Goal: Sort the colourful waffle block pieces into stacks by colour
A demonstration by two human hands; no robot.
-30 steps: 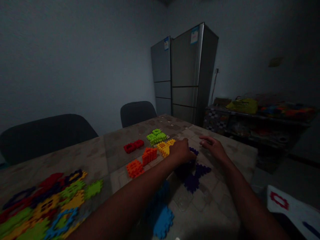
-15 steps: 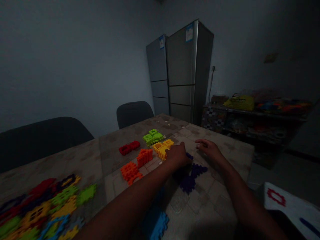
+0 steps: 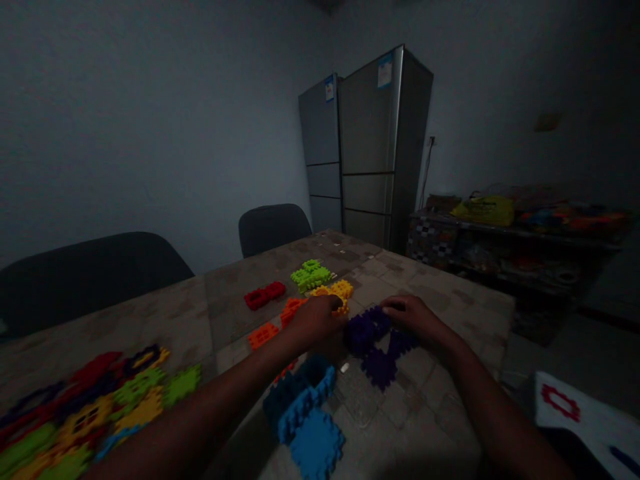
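In the dim room, my left hand point(image 3: 315, 319) lies closed on the table over the orange blocks point(image 3: 265, 333), just left of a stack of purple blocks point(image 3: 365, 330). Whatever its curled fingers hold is hidden. My right hand point(image 3: 413, 315) rests fingers-down against the far side of the purple stack, touching it. More flat purple pieces point(image 3: 383, 365) lie below the stack. Blue blocks point(image 3: 305, 413) sit near my left forearm. Yellow blocks point(image 3: 340, 290), green blocks point(image 3: 311, 275) and red blocks point(image 3: 265, 294) lie farther back.
A heap of mixed coloured flat pieces point(image 3: 90, 407) covers the table's near left. Two dark chairs point(image 3: 273, 227) stand behind the table point(image 3: 440, 293). Two grey refrigerators point(image 3: 370, 147) stand at the back, a cluttered shelf point(image 3: 520, 240) to the right. A white cloth point(image 3: 580, 413) lies low right.
My left hand has drawn back to the left, off the purple stack and onto the orange blocks. My right hand has closed in on the purple stack. The blue blocks show more.
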